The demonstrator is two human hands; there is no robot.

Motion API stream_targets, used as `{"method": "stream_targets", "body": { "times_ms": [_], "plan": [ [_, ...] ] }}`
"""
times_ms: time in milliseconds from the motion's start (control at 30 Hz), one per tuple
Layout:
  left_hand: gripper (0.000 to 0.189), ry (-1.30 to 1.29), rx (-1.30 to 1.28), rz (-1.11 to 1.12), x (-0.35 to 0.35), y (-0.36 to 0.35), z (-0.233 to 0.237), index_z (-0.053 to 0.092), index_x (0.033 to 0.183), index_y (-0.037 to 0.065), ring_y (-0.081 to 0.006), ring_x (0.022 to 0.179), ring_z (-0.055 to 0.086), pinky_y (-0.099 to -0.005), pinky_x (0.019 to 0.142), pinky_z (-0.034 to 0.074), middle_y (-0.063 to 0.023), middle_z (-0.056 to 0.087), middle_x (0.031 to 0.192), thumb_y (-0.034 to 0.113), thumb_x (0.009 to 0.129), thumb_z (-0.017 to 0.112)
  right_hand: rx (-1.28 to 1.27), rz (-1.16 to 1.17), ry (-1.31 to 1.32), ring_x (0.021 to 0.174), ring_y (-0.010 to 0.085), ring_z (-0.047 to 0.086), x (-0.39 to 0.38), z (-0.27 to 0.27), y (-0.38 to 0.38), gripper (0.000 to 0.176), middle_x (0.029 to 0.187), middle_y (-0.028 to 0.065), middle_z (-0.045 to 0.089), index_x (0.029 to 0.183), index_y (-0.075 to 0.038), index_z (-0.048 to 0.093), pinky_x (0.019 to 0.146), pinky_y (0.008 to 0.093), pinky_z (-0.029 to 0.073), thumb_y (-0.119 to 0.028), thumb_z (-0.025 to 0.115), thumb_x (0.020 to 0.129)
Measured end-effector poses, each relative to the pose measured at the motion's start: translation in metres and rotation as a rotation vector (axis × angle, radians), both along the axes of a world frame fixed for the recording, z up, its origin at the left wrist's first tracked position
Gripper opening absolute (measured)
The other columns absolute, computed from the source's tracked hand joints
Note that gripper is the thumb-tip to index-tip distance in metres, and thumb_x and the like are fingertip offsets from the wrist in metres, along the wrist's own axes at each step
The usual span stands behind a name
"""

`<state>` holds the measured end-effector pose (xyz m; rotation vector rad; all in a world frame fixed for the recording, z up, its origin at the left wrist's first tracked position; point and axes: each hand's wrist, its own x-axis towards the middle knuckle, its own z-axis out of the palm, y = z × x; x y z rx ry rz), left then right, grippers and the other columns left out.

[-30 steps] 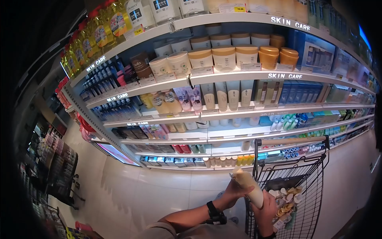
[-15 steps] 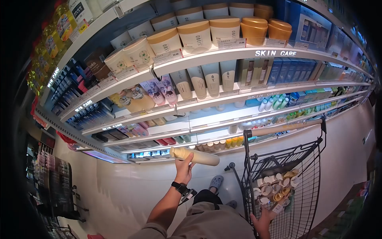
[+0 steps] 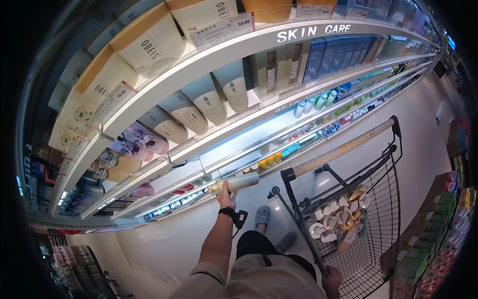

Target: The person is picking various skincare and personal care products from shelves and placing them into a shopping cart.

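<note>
My left hand [image 3: 226, 197] is closed round a pale bottle [image 3: 247, 180], which lies nearly level, its light cap end to the left. It is held in front of the lower shelves. My right hand [image 3: 331, 281] is low at the near side of a black wire shopping cart [image 3: 301, 209], its fingers curled at the side rail. Inside the cart is a cluster of cream and white bottles and jars [image 3: 329, 222] with gold or white lids. A peach-coloured bottle [image 3: 347, 241] leans at the near edge of that cluster.
A lit shelf [image 3: 219, 50] marked SKIN CARE runs across the front with OBEIS tubs [image 3: 149, 44], tubes [image 3: 206, 102] and boxes [image 3: 318, 60]. The cart's handle [image 3: 343, 147] reaches towards it. Stocked goods [image 3: 433, 239] stand at right, another display [image 3: 77, 269] at lower left.
My view has moved closer to the shelf. My right hand has left the peach-coloured bottle in the cart and come back to the cart's side. My left hand still holds its bottle.
</note>
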<state>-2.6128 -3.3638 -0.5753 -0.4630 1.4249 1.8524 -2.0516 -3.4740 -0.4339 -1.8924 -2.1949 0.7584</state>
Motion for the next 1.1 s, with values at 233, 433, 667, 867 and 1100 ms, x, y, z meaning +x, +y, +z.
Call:
{"method": "stream_targets", "body": {
  "times_ms": [233,433,667,867,1100],
  "plan": [
    [0.070,-0.164,0.112,0.315,-0.019,0.081,-0.065,0.052,0.127,0.002,-0.0182,0.115,0.054,-0.0317,0.102,0.044,-0.0055,0.055,0.124,0.042,0.080,0.083,-0.054,-0.113,0.019,0.073,0.0370,0.067,-0.015,-0.003,0.027,0.015,0.078,0.0179,0.067,0.089,-0.001,0.069,0.066,0.0429,0.053,-0.004,0.063,0.075],
    [0.068,-0.145,0.123,0.291,-0.044,0.115,-0.115,0.051,0.129,0.000,-0.0201,0.121,0.052,-0.0320,0.108,0.042,-0.0092,0.054,0.126,0.042,0.084,0.079,-0.126,-0.126,0.002,0.073,0.0371,0.067,-0.021,-0.005,0.047,0.016,0.079,0.0181,0.067,0.089,-0.001,0.069,0.066,0.0426,0.054,-0.004,0.061,0.075],
    [0.059,-0.131,0.049,0.205,-0.074,0.141,-0.152,0.049,0.131,-0.002,-0.0220,0.124,0.051,-0.0319,0.110,0.040,-0.0108,0.054,0.130,0.038,0.092,0.069,-0.106,-0.097,-0.003,0.070,0.0366,0.067,-0.023,-0.012,0.057,0.021,0.078,0.0167,0.067,0.089,-0.003,0.068,0.062,0.0428,0.054,-0.008,0.063,0.069],
    [0.039,-0.179,-0.033,0.374,-0.101,0.168,-0.190,0.049,0.128,-0.002,-0.0237,0.121,0.053,-0.0363,0.107,0.045,-0.0116,0.054,0.129,0.023,0.099,0.057,-0.100,-0.111,-0.024,0.070,0.0368,0.067,-0.026,-0.018,0.062,0.018,0.079,0.0168,0.067,0.090,-0.003,0.068,0.062,0.0427,0.054,-0.008,0.062,0.074],
    [0.028,0.043,-0.276,0.145,-0.096,0.211,-0.176,0.056,0.123,0.002,-0.0204,0.110,0.059,-0.0303,0.094,0.051,-0.0112,0.062,0.115,0.012,0.097,0.061,-0.139,-0.130,-0.016,0.073,0.0363,0.067,-0.028,-0.020,0.071,0.020,0.082,0.0172,0.067,0.094,-0.002,0.067,0.065,0.0419,0.055,-0.013,0.060,0.079]
  ]
}}
